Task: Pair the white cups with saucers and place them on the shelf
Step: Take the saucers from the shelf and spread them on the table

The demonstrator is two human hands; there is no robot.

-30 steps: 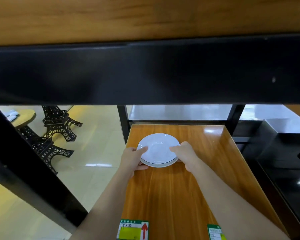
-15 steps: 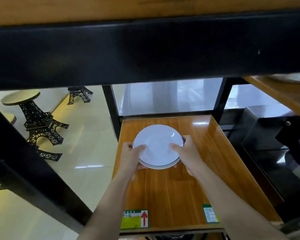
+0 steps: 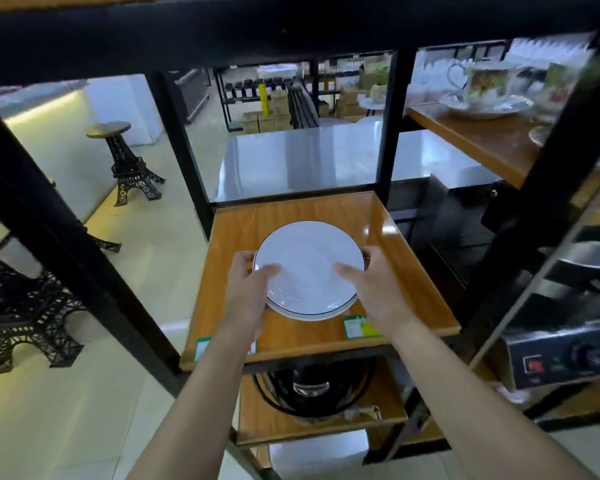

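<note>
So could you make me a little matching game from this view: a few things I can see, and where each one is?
Things:
1. white plates
2. floral teacup
3. black cooker
4. tower-shaped stool

Places:
A. on the floor, left
B. upper right shelf, on a saucer
C. held in both hands
D. shelf below the hands

Pairs: 1-C, 2-B, 3-D, 4-A

A white saucer (image 3: 309,268) with a thin dark rim line sits atop at least one more like it, gripped at both sides over the front half of the glossy wooden shelf (image 3: 406,271), its face tilted slightly toward the camera.
</note>
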